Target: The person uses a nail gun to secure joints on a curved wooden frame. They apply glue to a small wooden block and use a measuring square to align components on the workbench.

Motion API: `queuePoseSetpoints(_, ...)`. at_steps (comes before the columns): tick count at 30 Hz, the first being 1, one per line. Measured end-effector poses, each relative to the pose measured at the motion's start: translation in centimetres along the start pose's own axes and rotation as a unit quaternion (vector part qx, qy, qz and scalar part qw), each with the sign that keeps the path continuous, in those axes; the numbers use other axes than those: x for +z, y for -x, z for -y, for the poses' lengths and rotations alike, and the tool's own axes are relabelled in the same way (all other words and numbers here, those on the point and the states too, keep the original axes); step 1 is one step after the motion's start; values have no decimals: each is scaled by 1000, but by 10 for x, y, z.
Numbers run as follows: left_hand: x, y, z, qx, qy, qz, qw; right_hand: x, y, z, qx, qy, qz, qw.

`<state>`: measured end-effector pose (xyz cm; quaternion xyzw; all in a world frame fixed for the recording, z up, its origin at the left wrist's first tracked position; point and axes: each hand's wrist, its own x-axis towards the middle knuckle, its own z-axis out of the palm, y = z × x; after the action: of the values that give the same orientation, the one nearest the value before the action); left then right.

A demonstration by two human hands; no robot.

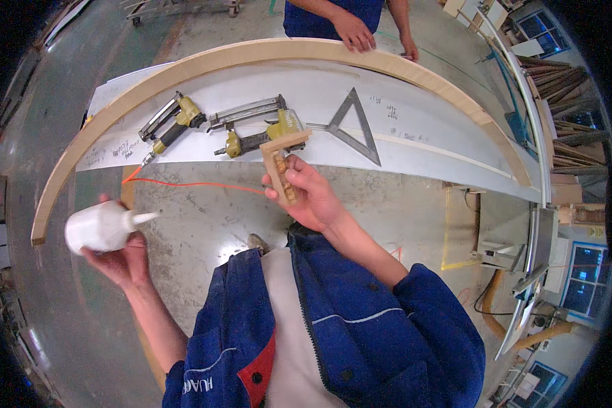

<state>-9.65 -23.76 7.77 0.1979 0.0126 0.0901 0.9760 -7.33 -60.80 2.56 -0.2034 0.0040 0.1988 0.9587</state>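
My left hand [124,262] is wrapped round a white squeeze bottle [95,228], which lies tilted on its side with its pointed nozzle toward the right. In my right hand [311,196] is a small L-shaped wooden piece [284,143], held upright in front of the table edge. A row of yellow-brown patches runs down the side of its upright part; I cannot tell what they are. Just beyond it lies a yellow-green nail gun [251,139], partly covered by the wooden piece. The bottle and the wooden piece are well apart.
A long curved wooden strip [204,58] arches over the white worktable [415,160]. A second nail gun [173,122] with an orange air hose [204,183] and a grey triangle square [353,129] lie there. Across the table, a co-worker's hand [355,32] rests on the strip.
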Motion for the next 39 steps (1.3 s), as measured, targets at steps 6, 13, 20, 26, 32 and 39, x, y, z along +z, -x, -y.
queuePoseSetpoints(6,7,4,-20,-57,-25,95,994,42,14,-36,-41,79,-14,996)
queuePoseSetpoints(13,31,10,-14,-40,-332,33,942,50,23,-36,-43,102,35,993)
queuePoseSetpoints(20,74,10,58,-61,-249,146,955,43,37,2,-64,38,40,996)
queuePoseSetpoints(26,98,-4,102,-107,-435,41,893,12,39,52,-63,-69,94,991)
queuePoseSetpoints(32,104,3,120,-99,-303,119,940,-20,45,80,-60,-153,91,982)
queuePoseSetpoints(39,139,-17,172,-81,-288,115,947,-32,44,93,-77,-194,22,978)
